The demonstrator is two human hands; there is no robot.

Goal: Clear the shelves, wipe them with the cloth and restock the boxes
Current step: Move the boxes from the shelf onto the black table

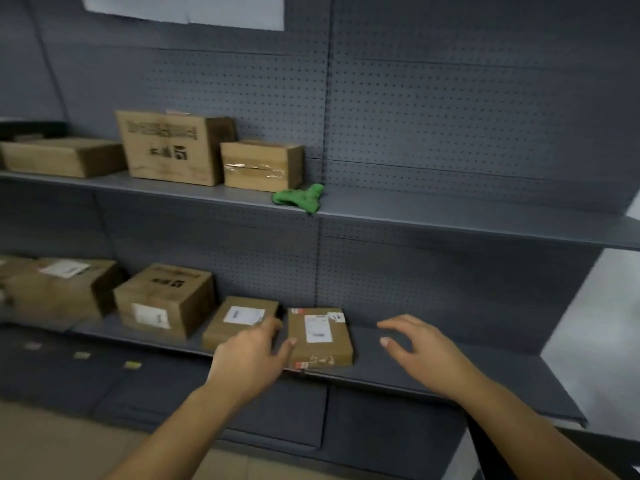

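A flat cardboard box (320, 337) with white labels lies on the lower grey shelf (433, 372). My left hand (251, 358) is at its left side with relaxed fingers, thumb tip touching the box edge. My right hand (422, 351) hovers open to the right of the box, apart from it. A second flat box (239, 323) lies just left, partly behind my left hand. A crumpled green cloth (300, 198) sits on the upper shelf (450, 216), beside a small taped box (259, 166).
Upper shelf holds a tall printed box (169, 147) and a low box (62, 157) to the left. Lower shelf holds a printed box (162, 299) and a larger one (59, 289). Perforated grey back panel (450, 116) behind. The right halves of both shelves are bare.
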